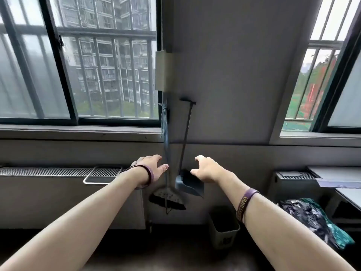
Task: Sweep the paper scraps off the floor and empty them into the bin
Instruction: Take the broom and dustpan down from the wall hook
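Observation:
A broom [167,198] with a dark brush head hangs against the wall pillar, its thin handle running up to a hook. Right of it hangs a grey dustpan [188,184] on a long dark handle. My left hand [154,166] is stretched toward the broom handle with fingers apart, a little short of it and holding nothing. My right hand [207,170] reaches out in front of the dustpan's upper edge, fingers spread, holding nothing. A small grey bin [224,229] stands on the floor below the dustpan. No paper scraps are in view.
A radiator cover [58,172] with a wire rack runs along the wall at left under the window. At right stand a desk [336,173] and a patterned bag [316,220] on the floor beside the bin.

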The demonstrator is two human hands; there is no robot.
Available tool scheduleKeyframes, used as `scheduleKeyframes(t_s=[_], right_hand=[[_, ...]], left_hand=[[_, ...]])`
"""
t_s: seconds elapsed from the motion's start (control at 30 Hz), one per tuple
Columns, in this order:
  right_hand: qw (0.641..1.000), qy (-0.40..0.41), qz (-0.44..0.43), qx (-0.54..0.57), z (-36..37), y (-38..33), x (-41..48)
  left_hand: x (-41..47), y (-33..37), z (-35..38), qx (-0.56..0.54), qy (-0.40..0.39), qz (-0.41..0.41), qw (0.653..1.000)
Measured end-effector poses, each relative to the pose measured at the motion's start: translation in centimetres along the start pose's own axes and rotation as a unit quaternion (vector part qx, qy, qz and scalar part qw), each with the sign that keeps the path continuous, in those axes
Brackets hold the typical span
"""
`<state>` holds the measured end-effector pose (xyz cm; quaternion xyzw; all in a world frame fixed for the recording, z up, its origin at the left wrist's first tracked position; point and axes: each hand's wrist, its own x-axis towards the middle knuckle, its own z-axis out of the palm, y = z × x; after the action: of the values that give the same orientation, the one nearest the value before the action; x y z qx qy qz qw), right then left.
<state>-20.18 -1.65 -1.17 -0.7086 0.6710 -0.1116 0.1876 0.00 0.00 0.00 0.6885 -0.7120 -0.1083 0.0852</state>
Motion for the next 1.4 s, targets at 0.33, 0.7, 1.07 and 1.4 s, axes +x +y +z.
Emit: scheduleKeyframes(t_s=[0.33, 0.7, 1.07, 1.4], right_hand=[[0.999, -0.023, 0.003, 0.033, -5.1, 3.8, 21.4], [0.999, -0.029, 0.014, 0.012, -6.0, 4.2, 35.9], [0.995, 0.004, 0.089, 0.037, -4.6, 2.3, 51.4], [0.966, 0.140, 0.142, 0.166, -4.4, 0.8, 60.7]], left_hand=[[20.7, 3.0, -0.9, 0.012, -0.001, -0.031, 0.999], [35.3, 1.8, -1.1, 0.003, 0.004, -0.054, 0.999], [53.1, -3.2, -0.5, -0.091, -0.002, -0.072, 0.993], [64.6, -4.9, 0.4, -0.156, 0.002, -0.060, 0.986]])
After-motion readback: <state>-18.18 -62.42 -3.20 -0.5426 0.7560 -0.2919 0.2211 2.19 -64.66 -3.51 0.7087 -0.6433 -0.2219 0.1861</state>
